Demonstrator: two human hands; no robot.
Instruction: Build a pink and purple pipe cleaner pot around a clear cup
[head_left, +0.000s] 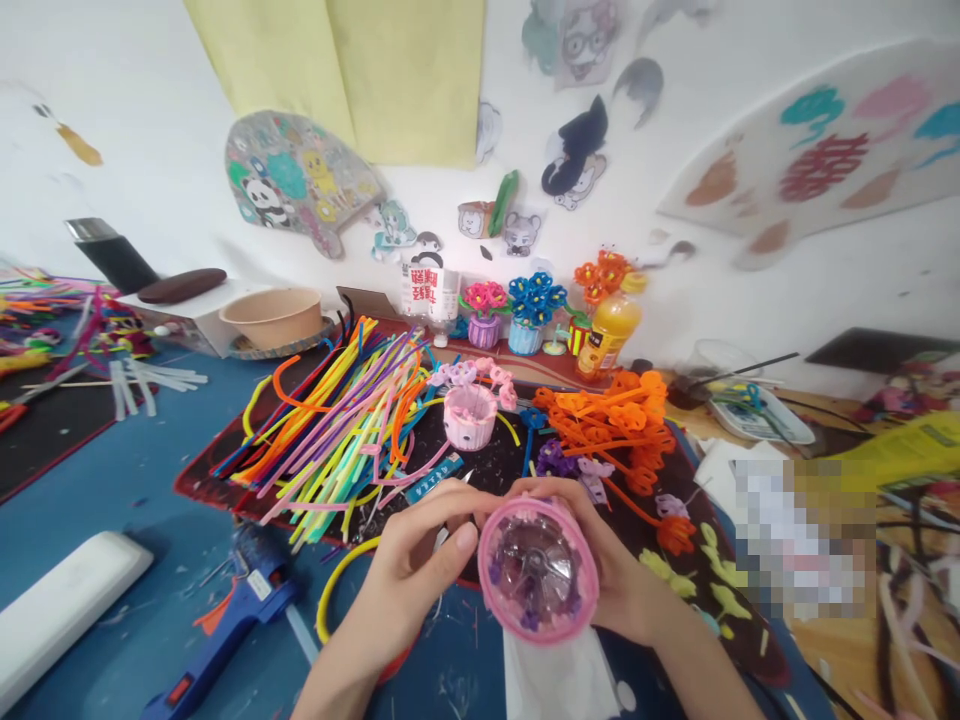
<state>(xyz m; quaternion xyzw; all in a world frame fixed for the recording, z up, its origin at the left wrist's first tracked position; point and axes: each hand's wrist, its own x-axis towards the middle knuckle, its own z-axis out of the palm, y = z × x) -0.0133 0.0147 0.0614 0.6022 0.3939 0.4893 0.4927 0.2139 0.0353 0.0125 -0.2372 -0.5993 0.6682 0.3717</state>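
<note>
A round pot point(538, 570) made from a clear plastic bottle base, with pink and purple pipe cleaners around it, is tilted so its round end faces me. My right hand point(604, 570) wraps around its far and right side. From the left, my left hand point(427, 560) is closed at the pot's edge, its thumb bent and fingertips partly behind the pink rim. Something pale shows between that thumb and the fingers, too hidden to name. Beyond my hands stands a small pink pipe-cleaner pot point(469, 420) with lilac and pink flowers.
Loose pipe cleaners point(352, 410) lie at the left of a black mat, orange pipe-cleaner flowers point(622, 430) at its right. A blue glue gun point(240, 610) is near my left forearm. Behind are an orange drink bottle point(611, 330) and blue flowers point(536, 298) in a pot.
</note>
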